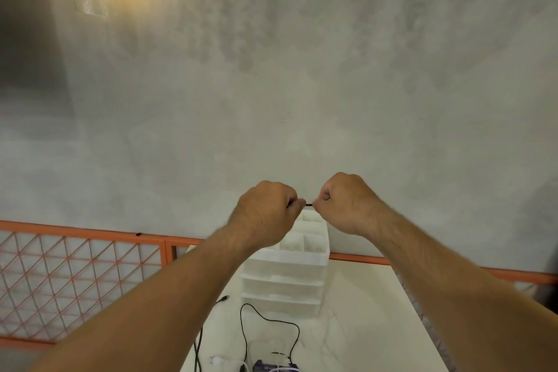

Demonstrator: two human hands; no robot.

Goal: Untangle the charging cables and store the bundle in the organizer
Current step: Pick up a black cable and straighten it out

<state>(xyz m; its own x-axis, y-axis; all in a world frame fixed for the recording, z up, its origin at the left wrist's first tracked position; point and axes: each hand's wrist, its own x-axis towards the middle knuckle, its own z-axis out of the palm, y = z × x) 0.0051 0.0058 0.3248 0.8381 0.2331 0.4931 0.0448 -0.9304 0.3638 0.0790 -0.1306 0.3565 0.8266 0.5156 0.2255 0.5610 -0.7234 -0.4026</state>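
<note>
Your left hand [265,211] and right hand [344,205] each pinch a short stretch of black cable [308,205]. The fingers are curled tight and the two fists are close together, so only a sliver of cord shows between them. You hold it raised in front of the grey wall, above the white organizer [290,275]. Where the cord runs beyond your fists cannot be told.

The organizer stands on the white table [362,326] toward its far edge, with open compartments on top and drawers stacked below. Your left hand hides part of its top. In front of it, a second cable [265,318] lies in a loose loop on the tabletop. A dark plug [224,298] pokes out beside your left forearm, near the organizer's base. Below that forearm, a black cord [197,347] runs along the table's left side. A blue box [276,367] and a white connector [219,360] sit at the near edge. An orange lattice railing [84,266] runs behind the table.
</note>
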